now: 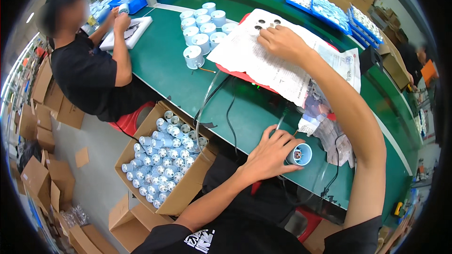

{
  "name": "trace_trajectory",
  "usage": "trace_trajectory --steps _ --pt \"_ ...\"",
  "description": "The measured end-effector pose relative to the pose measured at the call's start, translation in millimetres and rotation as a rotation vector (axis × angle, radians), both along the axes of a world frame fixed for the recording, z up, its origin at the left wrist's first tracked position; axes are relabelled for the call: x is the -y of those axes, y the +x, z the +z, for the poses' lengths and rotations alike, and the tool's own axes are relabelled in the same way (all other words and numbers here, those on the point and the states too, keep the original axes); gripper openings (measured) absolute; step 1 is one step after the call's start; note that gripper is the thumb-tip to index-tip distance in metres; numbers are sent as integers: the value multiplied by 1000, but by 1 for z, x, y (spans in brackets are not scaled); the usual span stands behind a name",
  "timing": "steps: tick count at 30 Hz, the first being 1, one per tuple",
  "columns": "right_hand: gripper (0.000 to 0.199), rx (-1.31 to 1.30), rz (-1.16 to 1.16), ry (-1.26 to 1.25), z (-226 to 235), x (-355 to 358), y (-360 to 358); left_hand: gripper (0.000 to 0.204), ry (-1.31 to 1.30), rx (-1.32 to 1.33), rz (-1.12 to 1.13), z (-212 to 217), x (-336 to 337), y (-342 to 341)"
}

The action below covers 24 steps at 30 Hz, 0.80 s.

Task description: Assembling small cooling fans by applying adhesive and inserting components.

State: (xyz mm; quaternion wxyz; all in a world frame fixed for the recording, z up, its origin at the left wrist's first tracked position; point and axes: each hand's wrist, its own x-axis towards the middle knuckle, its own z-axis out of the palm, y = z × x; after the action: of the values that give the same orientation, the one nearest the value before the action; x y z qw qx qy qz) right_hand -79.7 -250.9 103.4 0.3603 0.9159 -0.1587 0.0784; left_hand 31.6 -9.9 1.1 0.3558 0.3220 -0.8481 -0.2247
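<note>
Left hand (272, 153) curls round blue cup (307, 158), best kept steady there, while right hand (281, 42) bunches beside dark discs (277, 21), cannot tell if pinching one.

The cup (302, 154) appears to be smooth plastic with a slight sheen, the newspaper (240, 49) matt, creased paper, the tabletop (160, 70) smooth and glossy, the carton (201, 171) matt cardboard.

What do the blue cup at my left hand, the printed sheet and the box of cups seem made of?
Cup: likely plastic, smooth, slightly glossy, with an even pale-blue wall. Sheet: paper, probably newsprint, matte, with creases and dense print. Box: apparently cardboard, matte, plain brown.
</note>
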Motion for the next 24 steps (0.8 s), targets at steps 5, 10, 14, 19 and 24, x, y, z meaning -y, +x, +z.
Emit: trace_trajectory --steps 5,10,14,19,24 --pt "12 169 230 -138 20 -91 -29 60 -12 61 17 2 -3 4" --pt "16 320 226 -110 20 -173 -63 60 11 99 25 3 0 -1" --pt "10 957 -36 407 18 -223 -80 60 -18 88 41 6 2 -1" --pt "13 1436 -601 1626 3 -264 -107 59 -3 92 49 7 2 -7" --pt "18 1368 -714 1906 -37 -252 -107 61 -12 107 64 4 0 -9"
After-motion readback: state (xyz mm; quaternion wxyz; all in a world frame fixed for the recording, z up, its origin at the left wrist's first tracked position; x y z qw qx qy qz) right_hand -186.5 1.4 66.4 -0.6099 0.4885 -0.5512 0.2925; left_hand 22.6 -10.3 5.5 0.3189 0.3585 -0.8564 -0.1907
